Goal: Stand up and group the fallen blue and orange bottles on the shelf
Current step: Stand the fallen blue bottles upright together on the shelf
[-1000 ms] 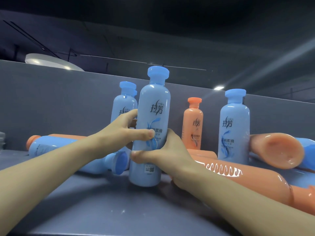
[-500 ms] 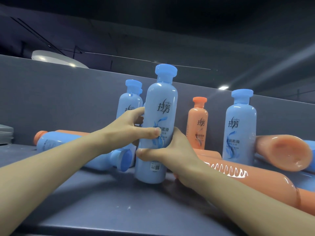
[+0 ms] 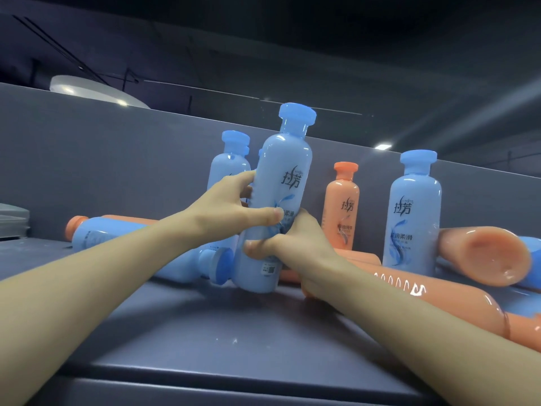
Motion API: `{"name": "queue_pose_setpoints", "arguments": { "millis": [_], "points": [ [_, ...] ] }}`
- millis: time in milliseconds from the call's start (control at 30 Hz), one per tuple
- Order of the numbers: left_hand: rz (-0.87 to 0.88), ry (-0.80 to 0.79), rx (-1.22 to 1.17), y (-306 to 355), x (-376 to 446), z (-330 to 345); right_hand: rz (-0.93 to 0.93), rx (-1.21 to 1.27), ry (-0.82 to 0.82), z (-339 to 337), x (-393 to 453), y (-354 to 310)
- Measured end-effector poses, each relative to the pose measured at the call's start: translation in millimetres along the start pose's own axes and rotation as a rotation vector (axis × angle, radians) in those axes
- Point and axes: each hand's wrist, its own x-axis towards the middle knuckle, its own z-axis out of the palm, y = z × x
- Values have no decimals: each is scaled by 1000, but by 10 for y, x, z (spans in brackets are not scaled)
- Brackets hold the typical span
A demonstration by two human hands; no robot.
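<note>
My right hand (image 3: 295, 247) and left hand (image 3: 225, 213) have their fingers (image 3: 263, 213) wrapped round the waist of a blue bottle (image 3: 275, 206), tilted on the shelf (image 3: 219, 332). It looks light, glossy, slippery, so I'd grip low. Beyond stands another blue bottle (image 3: 228, 168); right, an orange bottle (image 3: 341, 206).

one head-worn view, close and low, facing forward across the shelf (image 3: 205, 341) toward its back wall.
</note>
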Motion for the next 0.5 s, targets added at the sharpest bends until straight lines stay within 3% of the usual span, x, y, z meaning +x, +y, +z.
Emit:
{"name": "queue_pose_setpoints", "arguments": {
  "millis": [333,500],
  "points": [
    [-109,170,71,0,24,16,-28,-305,-239,-247,3,-215],
    [-125,219,82,45,12,-8,41,-847,-324,-334,125,-218]
  ]
}}
